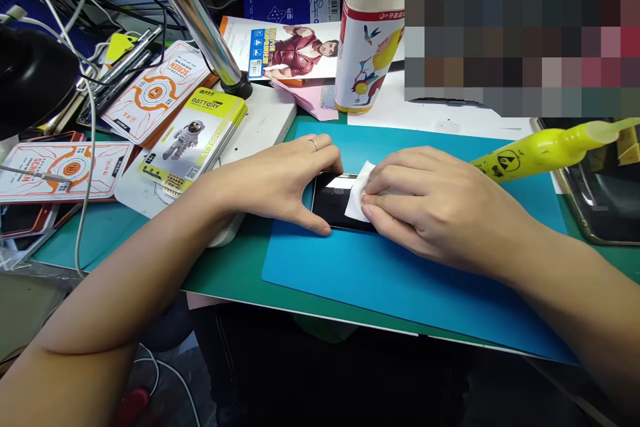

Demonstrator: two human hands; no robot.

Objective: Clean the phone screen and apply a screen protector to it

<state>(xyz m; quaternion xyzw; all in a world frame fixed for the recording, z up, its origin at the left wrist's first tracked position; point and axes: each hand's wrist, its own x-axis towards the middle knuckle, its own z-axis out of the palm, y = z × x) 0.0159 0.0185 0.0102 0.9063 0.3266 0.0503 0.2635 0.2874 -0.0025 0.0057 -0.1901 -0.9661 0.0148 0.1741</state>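
Observation:
A phone [332, 200] with a dark, glossy screen lies flat on the blue mat [320, 263]. My left hand [293, 179] grips its left end, with the thumb on the near edge and the fingers on the far edge. A folded white wipe [357, 199] is pinched in the fingers of my right hand [430, 203]. That wipe rests against the screen. The right part of the phone is hidden under my right hand. Just beyond the right wrist lies a yellow squeeze bottle [543, 150] with a narrow nozzle.
At left are a yellow battery box [200, 130], orange-and-white screen boxes [65, 170], a metal lamp pole [193, 10] on a white base and loose cables. Behind the mat stands a large labelled bottle [367, 47]. A dark framed device [600, 203] lies at right.

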